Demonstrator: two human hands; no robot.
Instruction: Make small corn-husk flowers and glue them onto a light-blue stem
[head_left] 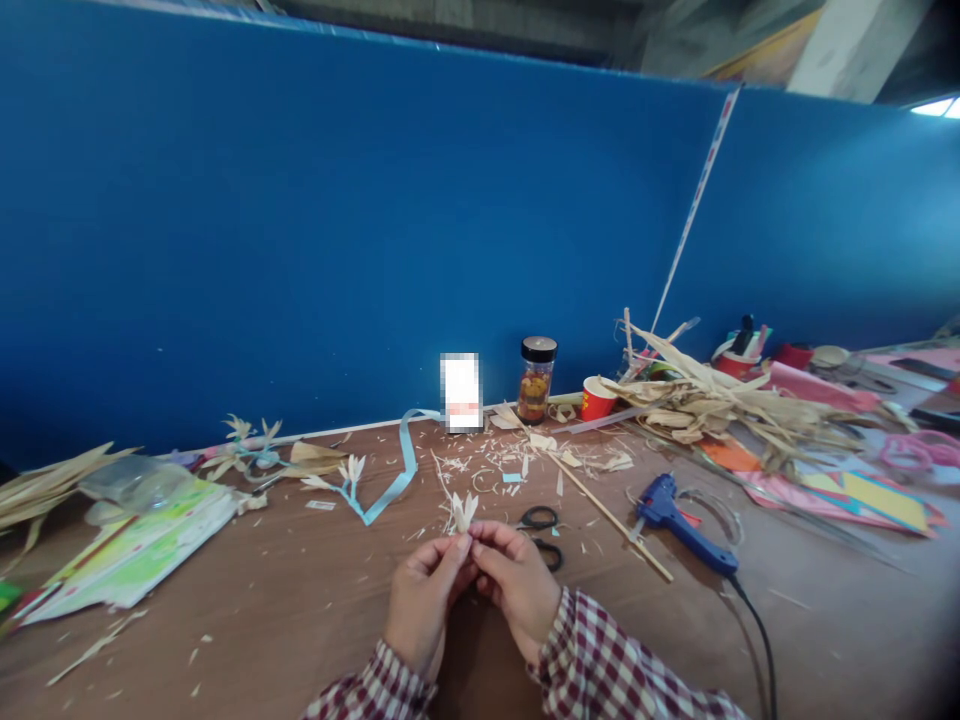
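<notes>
Both hands are close together at the near side of the worktop [300,600], the left hand [424,595] and the right hand [517,580] pinching the base of a small pale husk flower [463,510] between thumbs and fingers. It stands just above the fingertips, petals pointing to twelve o'clock; gripping it so low probably keeps the narrow end gathered while the petals stay free and uncrushed. Whether a stem runs down inside the grip cannot be told. Scissors [555,515] lie at two o'clock, just beside the right hand, their dark rings showing, presumably within easy reach. Between two and three o'clock a blue glue gun [679,520] rests with its nozzle near a thin wooden stick [600,505], its cord leaving toward four o'clock, likely parked there so the space before the hands stays workable. At ten o'clock lies a pale flower spray [354,475] with a light-blue ribbon [406,450] trailing from it, perhaps set aside to protect its petals. Dry husks [697,405] are heaped at two o'clock, while a dark-lidded jar [535,385] stands upright at one o'clock near the blue partition [375,250], apparently kept back from the handling area.
</notes>
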